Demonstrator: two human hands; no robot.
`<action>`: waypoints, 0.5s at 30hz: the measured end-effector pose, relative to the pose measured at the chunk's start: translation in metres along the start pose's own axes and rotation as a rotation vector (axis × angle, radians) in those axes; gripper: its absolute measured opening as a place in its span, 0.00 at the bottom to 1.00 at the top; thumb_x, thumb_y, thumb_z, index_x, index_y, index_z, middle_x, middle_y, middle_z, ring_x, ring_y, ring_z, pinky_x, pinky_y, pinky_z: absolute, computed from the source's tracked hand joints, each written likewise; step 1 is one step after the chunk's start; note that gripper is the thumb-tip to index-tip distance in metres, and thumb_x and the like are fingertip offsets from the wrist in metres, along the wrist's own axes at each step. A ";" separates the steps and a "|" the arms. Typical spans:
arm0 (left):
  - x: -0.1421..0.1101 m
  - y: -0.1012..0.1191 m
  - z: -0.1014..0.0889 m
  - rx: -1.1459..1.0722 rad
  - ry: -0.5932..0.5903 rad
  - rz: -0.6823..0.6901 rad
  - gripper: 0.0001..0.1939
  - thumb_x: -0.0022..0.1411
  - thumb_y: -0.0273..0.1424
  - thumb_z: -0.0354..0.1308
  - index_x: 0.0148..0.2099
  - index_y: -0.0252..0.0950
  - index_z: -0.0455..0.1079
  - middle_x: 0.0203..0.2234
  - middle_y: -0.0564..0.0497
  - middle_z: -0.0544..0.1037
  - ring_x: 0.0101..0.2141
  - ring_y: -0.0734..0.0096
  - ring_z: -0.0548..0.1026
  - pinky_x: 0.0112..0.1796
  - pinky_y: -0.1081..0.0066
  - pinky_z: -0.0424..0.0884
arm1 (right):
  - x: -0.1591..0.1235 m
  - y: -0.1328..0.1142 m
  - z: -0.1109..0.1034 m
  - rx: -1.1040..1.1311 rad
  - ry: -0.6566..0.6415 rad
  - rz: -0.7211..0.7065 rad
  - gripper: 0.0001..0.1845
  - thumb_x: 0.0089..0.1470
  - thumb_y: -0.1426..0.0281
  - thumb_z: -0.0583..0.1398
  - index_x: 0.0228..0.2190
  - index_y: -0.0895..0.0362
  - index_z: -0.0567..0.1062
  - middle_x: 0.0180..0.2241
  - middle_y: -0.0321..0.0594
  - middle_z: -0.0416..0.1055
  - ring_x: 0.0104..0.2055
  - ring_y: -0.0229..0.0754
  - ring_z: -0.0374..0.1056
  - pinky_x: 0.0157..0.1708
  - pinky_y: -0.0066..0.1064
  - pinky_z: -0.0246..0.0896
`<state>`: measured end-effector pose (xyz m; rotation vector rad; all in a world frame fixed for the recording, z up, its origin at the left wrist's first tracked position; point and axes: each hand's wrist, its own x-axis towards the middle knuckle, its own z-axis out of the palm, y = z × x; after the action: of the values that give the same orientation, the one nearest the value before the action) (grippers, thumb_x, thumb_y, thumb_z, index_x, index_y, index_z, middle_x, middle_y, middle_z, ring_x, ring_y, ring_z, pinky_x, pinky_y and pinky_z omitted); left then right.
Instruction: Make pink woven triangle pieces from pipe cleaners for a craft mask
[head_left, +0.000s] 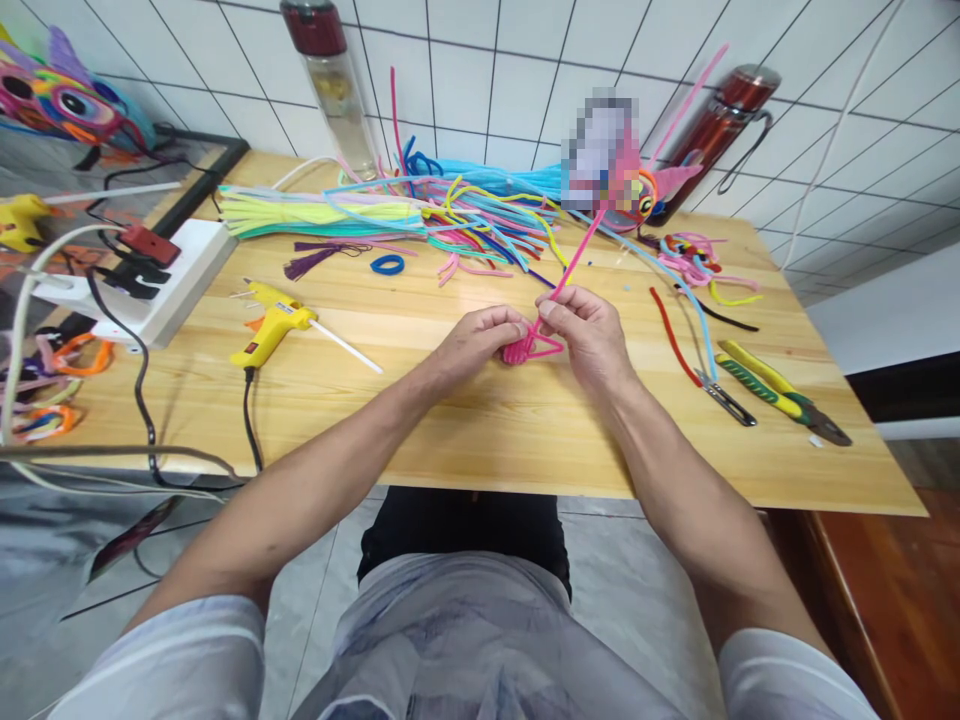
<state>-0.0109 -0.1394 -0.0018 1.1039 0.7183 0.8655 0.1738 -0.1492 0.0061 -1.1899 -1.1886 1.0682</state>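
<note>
Over the middle of the wooden table, my left hand (pixel 484 335) is closed on a bent and folded bundle of pink pipe cleaner (pixel 517 350). My right hand (pixel 589 325) pinches the long straight part of a pink pipe cleaner (pixel 581 248), which rises from the bundle up and to the right, past a blurred patch. A pointed pink loop (pixel 551 347) sticks out between the two hands. Fingers hide part of the folded bundle.
Pipe cleaners (pixel 322 212) in many colours lie along the back. To the left are a yellow glue gun (pixel 274 325) and a white power strip (pixel 176 280). Thread snips (pixel 726 400) and yellow-green pliers (pixel 780 392) lie right. A glass bottle (pixel 334 100) and a red flask (pixel 720 125) stand behind.
</note>
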 end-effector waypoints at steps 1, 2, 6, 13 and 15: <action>0.000 0.000 0.000 0.005 -0.007 0.002 0.06 0.61 0.30 0.68 0.32 0.35 0.77 0.23 0.51 0.76 0.26 0.74 0.70 0.30 0.72 0.67 | 0.000 0.000 0.000 -0.009 -0.004 -0.003 0.16 0.46 0.54 0.74 0.31 0.51 0.81 0.25 0.31 0.72 0.28 0.39 0.68 0.36 0.34 0.73; -0.001 0.000 0.000 0.010 -0.013 0.005 0.06 0.60 0.30 0.68 0.31 0.35 0.76 0.23 0.51 0.76 0.26 0.74 0.71 0.31 0.72 0.67 | 0.000 0.000 0.000 -0.017 -0.008 -0.005 0.16 0.46 0.54 0.74 0.31 0.51 0.81 0.25 0.31 0.72 0.28 0.39 0.69 0.36 0.34 0.73; -0.002 0.001 -0.001 0.014 -0.030 0.005 0.06 0.58 0.29 0.70 0.32 0.35 0.76 0.24 0.51 0.78 0.26 0.74 0.71 0.31 0.71 0.67 | -0.002 -0.002 0.001 -0.031 -0.011 -0.011 0.15 0.47 0.55 0.74 0.31 0.51 0.82 0.26 0.32 0.72 0.30 0.39 0.70 0.36 0.34 0.73; -0.002 0.000 -0.001 0.023 -0.015 -0.002 0.09 0.56 0.29 0.74 0.33 0.35 0.75 0.23 0.53 0.76 0.25 0.76 0.70 0.31 0.72 0.65 | -0.006 -0.005 0.002 -0.036 -0.015 -0.040 0.14 0.49 0.57 0.75 0.32 0.51 0.83 0.26 0.32 0.74 0.29 0.39 0.70 0.37 0.34 0.74; -0.001 -0.001 -0.001 0.019 -0.008 -0.004 0.10 0.56 0.30 0.74 0.33 0.35 0.75 0.23 0.54 0.75 0.25 0.76 0.69 0.30 0.72 0.64 | -0.006 -0.005 0.002 -0.047 -0.010 -0.042 0.14 0.48 0.57 0.75 0.32 0.51 0.84 0.27 0.32 0.75 0.30 0.39 0.71 0.36 0.34 0.74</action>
<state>-0.0126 -0.1402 -0.0026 1.1223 0.7233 0.8519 0.1716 -0.1550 0.0105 -1.1912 -1.2473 1.0209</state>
